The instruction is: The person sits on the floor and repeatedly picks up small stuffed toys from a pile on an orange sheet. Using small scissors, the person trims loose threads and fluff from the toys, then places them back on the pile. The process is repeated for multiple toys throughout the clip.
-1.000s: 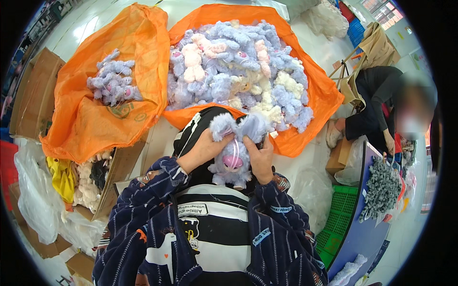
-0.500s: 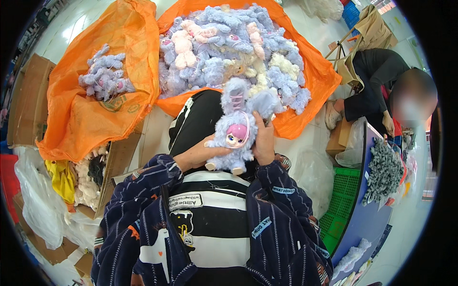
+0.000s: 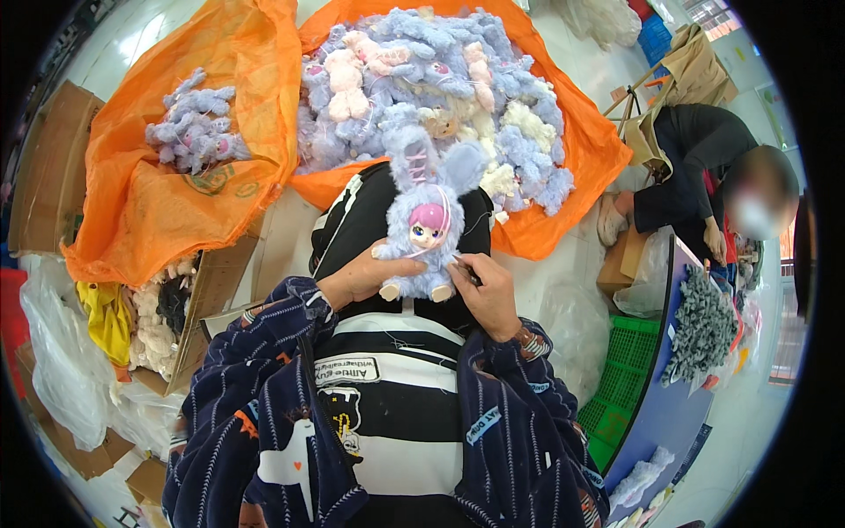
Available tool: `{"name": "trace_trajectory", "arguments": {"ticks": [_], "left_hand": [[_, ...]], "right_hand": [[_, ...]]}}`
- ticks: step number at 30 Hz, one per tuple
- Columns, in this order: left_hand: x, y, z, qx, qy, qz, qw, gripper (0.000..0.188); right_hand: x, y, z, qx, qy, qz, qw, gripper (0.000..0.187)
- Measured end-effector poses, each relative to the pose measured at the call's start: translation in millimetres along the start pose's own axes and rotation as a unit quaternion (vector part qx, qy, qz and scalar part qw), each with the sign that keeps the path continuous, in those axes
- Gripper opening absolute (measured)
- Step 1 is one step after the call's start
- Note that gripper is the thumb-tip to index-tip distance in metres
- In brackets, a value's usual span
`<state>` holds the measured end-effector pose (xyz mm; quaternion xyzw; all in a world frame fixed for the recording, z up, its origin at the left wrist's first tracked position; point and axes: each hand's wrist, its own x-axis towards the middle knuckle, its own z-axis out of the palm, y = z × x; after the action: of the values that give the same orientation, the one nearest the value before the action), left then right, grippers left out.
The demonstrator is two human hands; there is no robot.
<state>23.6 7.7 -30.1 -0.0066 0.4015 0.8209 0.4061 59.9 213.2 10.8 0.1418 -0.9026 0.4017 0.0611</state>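
Note:
A pale lilac plush bunny doll (image 3: 422, 216) with a pink-haired face and long ears sits upright over my lap, facing me. A thin light cord loops over its front. My left hand (image 3: 370, 275) is closed around the doll's lower side, thumb across its belly. At the doll's other side my right hand (image 3: 484, 292) is closed in a pinch by its paw. A small dark piece shows between those fingers, too little of it to name. Beyond my knees, a heap of similar lilac plush dolls (image 3: 387, 97), with some pink and cream ones, lies on an orange sack (image 3: 591, 145).
At left, another orange sack (image 3: 114, 202) bears several lilac dolls (image 3: 195, 123), beside an open cardboard box (image 3: 211, 304) of plush pieces. To the right stand green crates (image 3: 629, 352) and a blue-topped table (image 3: 656, 396) with grey plush (image 3: 704, 321). Another person (image 3: 704, 158) bends over at far right.
My right hand has moved down from beside the doll's ear to its lower side and now pinches there. The doll has shifted slightly left and stands straighter. My left hand keeps its hold.

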Motion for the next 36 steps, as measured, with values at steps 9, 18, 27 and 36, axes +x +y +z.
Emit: {"name": "trace_trajectory", "arguments": {"ticks": [9, 18, 27, 36], "left_hand": [[4.7, -11.9, -1.4, 0.055, -0.030, 0.076, 0.995, 0.054], [4.7, -13.1, 1.9, 0.256, -0.040, 0.160, 0.953, 0.062], [10.2, -9.5, -2.7, 0.038, -0.032, 0.021, 0.999, 0.049], [18.1, -16.6, -15.8, -0.136, 0.012, 0.011, 0.991, 0.035]], "right_hand": [[-0.7, 11.7, -0.8, 0.153, -0.030, 0.270, 0.950, 0.034], [39.8, -16.3, -22.4, 0.142, 0.017, 0.190, 0.971, 0.021], [75.8, -24.6, -69.2, 0.566, 0.065, 0.204, 0.796, 0.028], [15.8, -35.6, -13.5, -0.198, -0.116, -0.160, 0.960, 0.033]]}}
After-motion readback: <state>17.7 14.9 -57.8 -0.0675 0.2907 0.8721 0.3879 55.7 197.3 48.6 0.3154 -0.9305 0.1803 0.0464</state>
